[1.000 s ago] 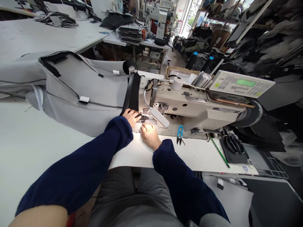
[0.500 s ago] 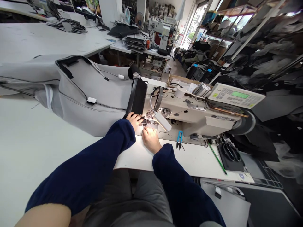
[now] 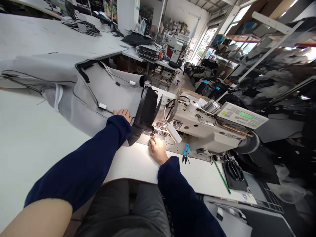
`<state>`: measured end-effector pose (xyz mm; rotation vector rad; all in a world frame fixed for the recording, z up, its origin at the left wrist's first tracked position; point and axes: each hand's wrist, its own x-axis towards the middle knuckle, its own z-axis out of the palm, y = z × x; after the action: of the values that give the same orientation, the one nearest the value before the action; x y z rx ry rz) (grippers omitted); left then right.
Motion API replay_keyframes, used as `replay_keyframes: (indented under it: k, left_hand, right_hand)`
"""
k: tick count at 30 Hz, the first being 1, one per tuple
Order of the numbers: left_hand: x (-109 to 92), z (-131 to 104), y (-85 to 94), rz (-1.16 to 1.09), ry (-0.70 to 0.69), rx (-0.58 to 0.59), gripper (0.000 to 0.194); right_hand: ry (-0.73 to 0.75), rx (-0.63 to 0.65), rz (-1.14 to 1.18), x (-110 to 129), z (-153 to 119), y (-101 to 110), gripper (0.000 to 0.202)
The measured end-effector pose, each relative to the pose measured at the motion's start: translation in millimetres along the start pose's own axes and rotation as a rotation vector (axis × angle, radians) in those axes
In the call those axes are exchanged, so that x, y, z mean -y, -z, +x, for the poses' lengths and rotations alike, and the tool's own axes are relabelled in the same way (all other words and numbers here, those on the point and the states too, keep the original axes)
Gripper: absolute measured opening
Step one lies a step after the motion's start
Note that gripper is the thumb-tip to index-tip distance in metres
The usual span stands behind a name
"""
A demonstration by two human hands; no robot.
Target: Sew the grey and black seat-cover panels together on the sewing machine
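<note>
A large grey fabric piece (image 3: 123, 95) with black piping and small white tabs spreads over the table to the left of the sewing machine (image 3: 204, 128). Along its right end a black panel (image 3: 145, 108) stands up close to the needle area. My left hand (image 3: 123, 115) lies on the grey fabric beside that panel, fingers stretched out and apart. Just in front of the presser foot, my right hand (image 3: 157, 149) rests on the machine bed with its fingers curled together; what they pinch, if anything, is hidden. A lit lamp (image 3: 173, 132) shines above it.
Blue thread snips (image 3: 185, 153) lie right of my right hand. Farther right are a green stick (image 3: 221, 174) and black-handled scissors (image 3: 234, 169) on a dark pad. A control panel (image 3: 243, 115) tops the machine. Stacked dark pieces (image 3: 147, 52) sit on a table behind.
My left hand has moved left and away from the needle area onto the grey fabric. The black panel's near end now angles out over the table edge. My right hand stays by the presser foot.
</note>
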<state>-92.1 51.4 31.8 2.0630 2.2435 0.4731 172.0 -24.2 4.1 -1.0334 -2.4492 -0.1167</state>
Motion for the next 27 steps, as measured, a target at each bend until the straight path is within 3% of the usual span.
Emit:
replay_keyframes:
  k: [5,9,12,14,17,19,22,24,27]
  left_hand:
    - [21,-20,-13.2,0.057,0.075,0.022,0.054]
    - [66,-47,-0.3,0.107,0.049,0.083,0.058]
    - [105,-88,16.4,0.123,0.038,0.136,0.060]
    - [122,-122,28.3,0.124,0.022,0.136,0.061]
    - [134,-166,45.4,0.096,0.030,0.088,0.061]
    - [139,-182,57.1,0.043,0.033,0.091,0.062]
    - [150,-186,77.0,-0.036,0.081,0.201,0.065]
    - [153,-181,88.5,-0.057,0.187,0.298,0.067]
    - [141,-177,95.2,-0.151,0.345,0.341,0.068]
  right_hand:
    - [-0.026,-0.085,0.079,-7,-9,7,0.024]
    - [-0.167,-0.210,0.130,-22,-29,15,0.031]
    - [-0.246,-0.289,0.225,-28,-38,19,0.029]
    - [-0.222,-0.259,0.264,-28,-37,20,0.027]
    - [-0.159,-0.195,0.279,-24,-33,18,0.024]
    - [-0.142,-0.179,0.292,-22,-32,18,0.024]
    - [-0.134,-0.162,0.311,-18,-33,21,0.024]
    - [-0.127,-0.146,0.301,-17,-34,22,0.024]
    - [-0.112,-0.121,0.258,-16,-34,23,0.024]
